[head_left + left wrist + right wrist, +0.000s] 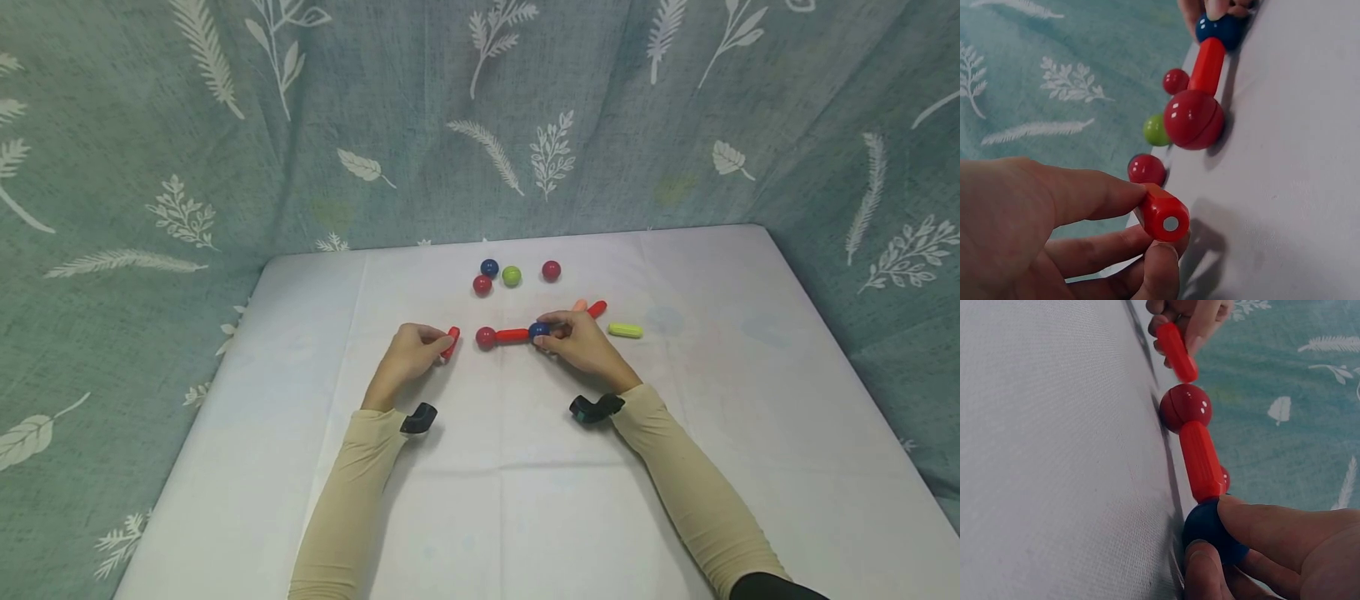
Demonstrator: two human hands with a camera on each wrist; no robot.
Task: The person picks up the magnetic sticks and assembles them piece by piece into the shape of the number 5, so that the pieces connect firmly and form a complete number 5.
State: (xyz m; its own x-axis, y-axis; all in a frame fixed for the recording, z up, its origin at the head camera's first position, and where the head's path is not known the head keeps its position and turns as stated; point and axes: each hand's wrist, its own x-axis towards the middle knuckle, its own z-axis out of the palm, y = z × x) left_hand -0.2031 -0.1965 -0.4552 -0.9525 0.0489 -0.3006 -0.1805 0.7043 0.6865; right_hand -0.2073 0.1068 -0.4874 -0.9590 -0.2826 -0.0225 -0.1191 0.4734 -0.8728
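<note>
Fingers (1097, 197) of the left hand (407, 354) were drawn together in a pinch on a loose red rod (450, 343), which tilted just to the left of a joined set and stood apart from it in the head view. Its near end, seen from the left wrist, carried a round silvery disc (1170, 223).

That set lay across the white surface (465, 525): a joined red ball (486, 337) at the left, a joined red rod (512, 336) in the middle and a gripped blue ball (1207, 524) at the right. The right hand (581, 343) held this blue ball, thumb and fingers bent closely about it.

Beyond the set stood a rear blue ball (489, 267), a nearer red ball (482, 285) just beside it, a green ball (512, 276) and, farther right, a separate red ball (551, 271). Past the right hand, which partly hid them, lay a peach rod (581, 305) and a slanting red rod (597, 309); a yellow-green rod (625, 331) rested to their right. Leaf-patterned cloth (420, 108) hung behind.
</note>
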